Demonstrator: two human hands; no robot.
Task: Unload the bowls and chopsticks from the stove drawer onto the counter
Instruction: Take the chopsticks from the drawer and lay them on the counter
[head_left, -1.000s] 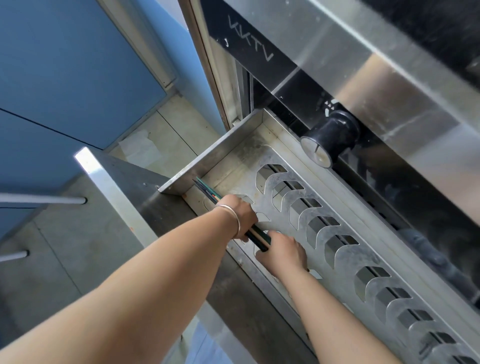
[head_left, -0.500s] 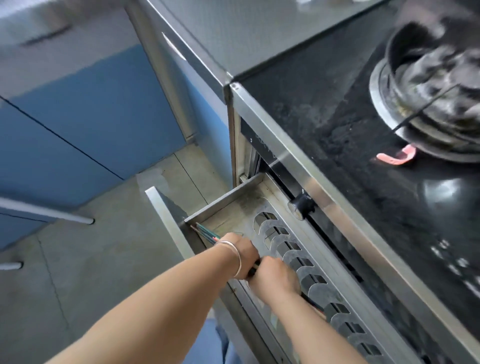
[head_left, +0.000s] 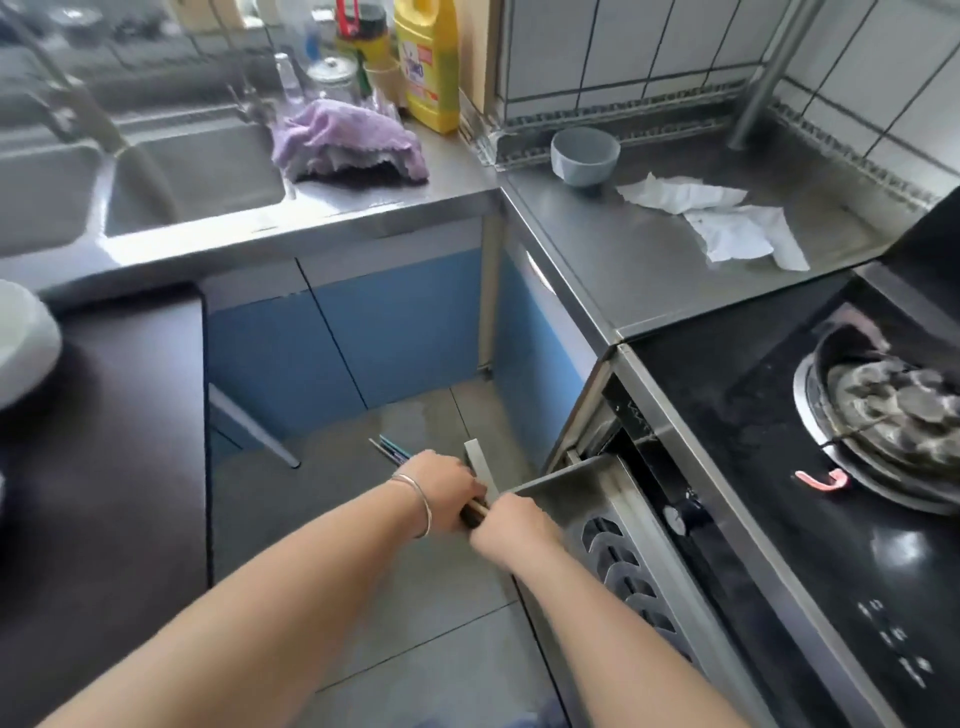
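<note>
A bundle of dark chopsticks (head_left: 390, 449) with teal tips sticks out past my left hand (head_left: 451, 489), which is closed around them and wears a silver bracelet. My right hand (head_left: 511, 529) grips the same bundle at its near end, just beside the left hand. Both hands hover over the front left corner of the open steel stove drawer (head_left: 566, 483), above its rim. Its slotted rack (head_left: 618, 566) shows no bowls. A grey-blue bowl (head_left: 584, 156) stands upright on the steel counter (head_left: 649, 260) near the tiled wall.
Crumpled white paper (head_left: 727, 223) lies on the counter right of the bowl. The black stove top (head_left: 779, 467) carries a gas burner (head_left: 893, 415) and a pink hook (head_left: 823, 479). A sink (head_left: 192, 176), purple cloth (head_left: 345, 140) and yellow bottle (head_left: 428, 62) are at the back left.
The view has swung up from the drawer to the counter. Both hands have lifted the chopsticks out of the drawer and left past its front corner.
</note>
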